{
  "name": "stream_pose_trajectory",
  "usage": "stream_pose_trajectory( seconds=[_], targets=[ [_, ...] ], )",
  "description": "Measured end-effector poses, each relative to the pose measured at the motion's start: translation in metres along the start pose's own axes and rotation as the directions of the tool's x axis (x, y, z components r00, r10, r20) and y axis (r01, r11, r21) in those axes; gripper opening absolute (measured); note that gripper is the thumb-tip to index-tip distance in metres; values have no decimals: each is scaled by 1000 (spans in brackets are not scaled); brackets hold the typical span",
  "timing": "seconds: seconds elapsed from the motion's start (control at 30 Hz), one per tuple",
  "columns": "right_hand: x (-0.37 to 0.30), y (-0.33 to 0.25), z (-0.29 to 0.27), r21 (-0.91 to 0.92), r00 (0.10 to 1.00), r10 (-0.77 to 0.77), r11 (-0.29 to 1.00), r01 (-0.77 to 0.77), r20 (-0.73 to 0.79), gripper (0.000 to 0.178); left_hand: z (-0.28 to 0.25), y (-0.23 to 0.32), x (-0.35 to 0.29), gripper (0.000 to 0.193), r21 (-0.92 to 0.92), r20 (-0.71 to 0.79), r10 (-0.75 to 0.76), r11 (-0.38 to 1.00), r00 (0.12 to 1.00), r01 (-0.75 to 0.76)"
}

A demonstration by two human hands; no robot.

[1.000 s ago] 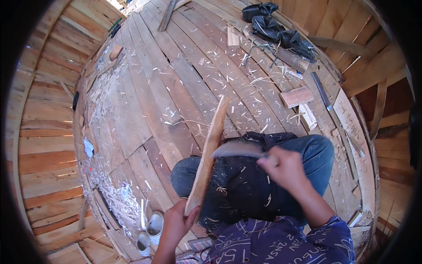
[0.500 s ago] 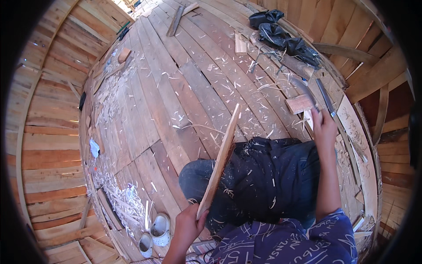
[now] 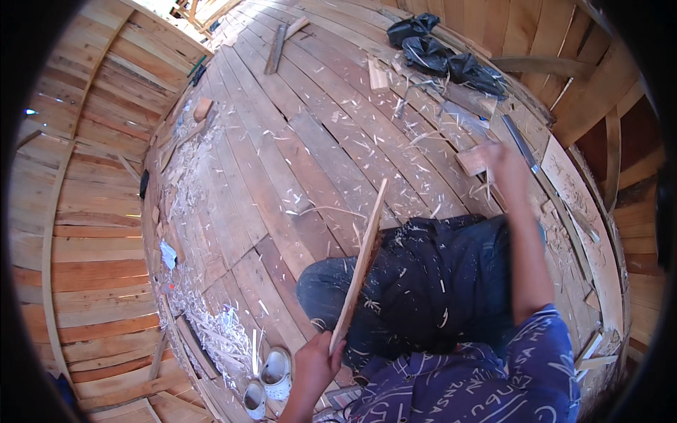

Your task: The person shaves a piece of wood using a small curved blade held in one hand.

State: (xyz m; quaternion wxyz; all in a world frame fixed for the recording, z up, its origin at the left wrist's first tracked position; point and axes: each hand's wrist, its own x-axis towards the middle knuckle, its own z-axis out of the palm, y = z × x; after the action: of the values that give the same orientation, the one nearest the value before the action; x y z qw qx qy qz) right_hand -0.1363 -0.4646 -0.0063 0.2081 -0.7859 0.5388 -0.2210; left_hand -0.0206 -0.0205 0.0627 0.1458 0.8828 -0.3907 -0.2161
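My left hand (image 3: 317,363) is closed round the lower end of a long, narrow strip of wood (image 3: 363,264), which stands tilted over my left thigh with its tip away from me. On the right, my right hand (image 3: 505,169) is raised past my right knee, smeared by motion. It grips a knife with a long blade (image 3: 462,117) that points away from me and to the left; its handle is hidden in the hand. A small wood block (image 3: 472,160) lies just left of that hand. The blade is apart from the strip.
A dark, straight tool (image 3: 520,143) lies right of the hand, beside a pale plank (image 3: 582,233). Black plastic bags (image 3: 441,56) sit at the far right. Shavings (image 3: 226,331) heap at the left, near pale clogs (image 3: 276,374). Plank walls (image 3: 92,261) stand on both sides.
My right hand has moved up and away from me with the knife, its blade now blurred. My left hand and the strip keep nearly the same pose; the whole view has shifted slightly.
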Motion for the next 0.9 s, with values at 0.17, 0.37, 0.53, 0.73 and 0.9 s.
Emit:
stream_pose_trajectory(
  seconds=[0.17,0.37,0.53,0.73,0.9],
  targets=[
    [-22,33,-58,19,998,-11,1000,10,67,43,1,8,7,20,-53,-33,-35,998,999,33],
    [-131,-34,-41,337,853,-366,910,243,373,39,0,27,5,16,208,56,-61,977,997,48],
    [-170,-68,-20,367,602,-671,741,562,433,28,1,41,3,17,289,49,-64,956,997,47],
    [-50,-2,-47,-21,996,-83,996,83,26,26,4,42,-3,21,354,55,-64,934,996,41],
    [-134,-54,-53,389,777,-556,812,434,294,29,4,47,6,19,328,101,-81,944,992,44]
  ],
)
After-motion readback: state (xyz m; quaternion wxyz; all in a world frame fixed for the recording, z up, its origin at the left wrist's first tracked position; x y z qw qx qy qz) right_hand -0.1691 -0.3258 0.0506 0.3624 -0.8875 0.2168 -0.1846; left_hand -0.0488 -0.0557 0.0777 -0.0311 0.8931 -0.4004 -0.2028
